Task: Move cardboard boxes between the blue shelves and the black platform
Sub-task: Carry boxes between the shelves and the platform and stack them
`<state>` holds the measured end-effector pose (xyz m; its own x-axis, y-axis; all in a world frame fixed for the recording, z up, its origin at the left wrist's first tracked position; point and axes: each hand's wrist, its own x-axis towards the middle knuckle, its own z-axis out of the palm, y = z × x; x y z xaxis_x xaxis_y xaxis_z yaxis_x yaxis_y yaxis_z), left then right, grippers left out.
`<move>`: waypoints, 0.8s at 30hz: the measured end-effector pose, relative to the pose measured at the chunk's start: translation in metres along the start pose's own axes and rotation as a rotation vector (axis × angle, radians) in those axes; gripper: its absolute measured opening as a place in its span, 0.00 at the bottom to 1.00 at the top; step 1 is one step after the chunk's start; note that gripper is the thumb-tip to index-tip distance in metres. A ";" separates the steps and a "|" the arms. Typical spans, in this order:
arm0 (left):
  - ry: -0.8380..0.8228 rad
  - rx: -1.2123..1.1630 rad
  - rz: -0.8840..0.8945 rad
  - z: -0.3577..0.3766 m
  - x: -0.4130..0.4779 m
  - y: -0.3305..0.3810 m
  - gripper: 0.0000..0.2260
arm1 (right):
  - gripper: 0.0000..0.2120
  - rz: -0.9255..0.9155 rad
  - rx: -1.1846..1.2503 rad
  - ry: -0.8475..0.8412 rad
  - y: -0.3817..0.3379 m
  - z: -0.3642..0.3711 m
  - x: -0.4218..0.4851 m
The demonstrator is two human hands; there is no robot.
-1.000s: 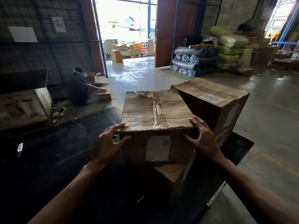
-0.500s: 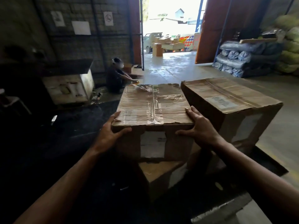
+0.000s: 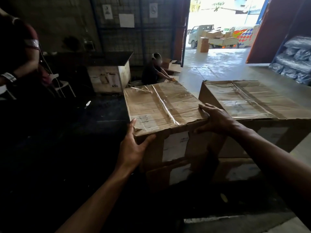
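Black platform [image 3: 67, 148] spans left side and foreground, very dark. Large cardboard box [image 3: 252, 98] sits at right. Taped box [image 3: 159, 105] at centre, just beside it, stacked on a lower box [image 3: 176, 175] on the platform. Left hand [image 3: 133, 147] clamps its near left corner, thumb on front face. Right hand [image 3: 215, 118] grips near right corner, fingers [image 3: 204, 106] curled over top edge.

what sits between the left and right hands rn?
The brown taped cardboard box: the left hand grips its near-left top corner, and the right hand grips its near-right top corner. This shows in the head view.
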<state>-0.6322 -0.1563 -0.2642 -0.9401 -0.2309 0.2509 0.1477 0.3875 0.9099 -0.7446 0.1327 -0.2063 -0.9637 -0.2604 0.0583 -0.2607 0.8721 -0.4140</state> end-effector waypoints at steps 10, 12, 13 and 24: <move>-0.155 -0.045 -0.034 -0.047 0.036 -0.018 0.49 | 0.56 0.008 0.037 0.179 -0.025 0.038 -0.026; -0.182 -0.024 -0.053 -0.067 0.050 -0.023 0.54 | 0.54 0.004 0.044 0.206 -0.043 0.050 -0.028; -0.204 -0.011 -0.062 -0.075 0.055 -0.025 0.55 | 0.53 0.003 0.057 0.213 -0.049 0.056 -0.028; -0.106 0.122 -0.057 -0.059 0.031 -0.014 0.46 | 0.50 -0.084 0.137 0.221 -0.028 0.036 -0.034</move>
<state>-0.6452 -0.2213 -0.2497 -0.9739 -0.1627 0.1582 0.0611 0.4832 0.8734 -0.7024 0.1017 -0.2296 -0.9320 -0.2194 0.2885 -0.3445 0.7835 -0.5171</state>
